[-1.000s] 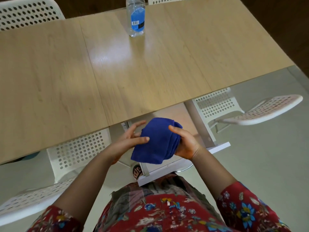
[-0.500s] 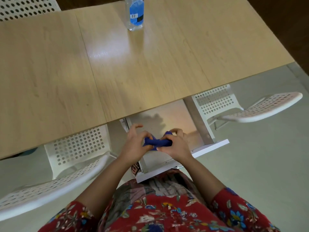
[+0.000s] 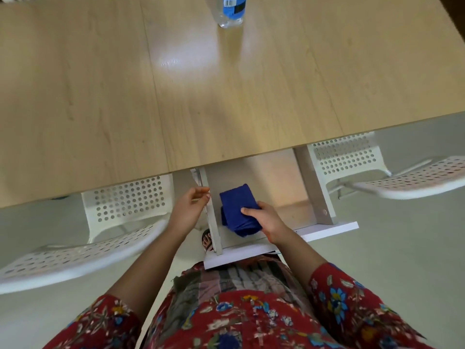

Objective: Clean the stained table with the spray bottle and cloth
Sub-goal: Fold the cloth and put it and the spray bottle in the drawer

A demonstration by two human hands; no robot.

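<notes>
A folded dark blue cloth (image 3: 236,210) is in front of my body, below the near edge of the light wooden table (image 3: 176,96). My right hand (image 3: 266,220) grips the cloth, thumb on top. My left hand (image 3: 188,210) hovers just left of the cloth, fingers loosely curled, holding nothing. A clear bottle with a blue label (image 3: 231,11) stands at the far middle of the table; its top is cut off by the frame's edge. A shiny patch lies on the tabletop in front of the bottle.
White perforated chairs stand tucked at the near edge, one on the left (image 3: 100,227) and one on the right (image 3: 377,170). The table's white leg and foot bar (image 3: 314,230) are right below my hands. Grey floor lies to the right.
Both hands were bunching the cloth together; my left hand has since let go and moved left. The cloth now sits folded in my right hand. The view has moved closer to the table.
</notes>
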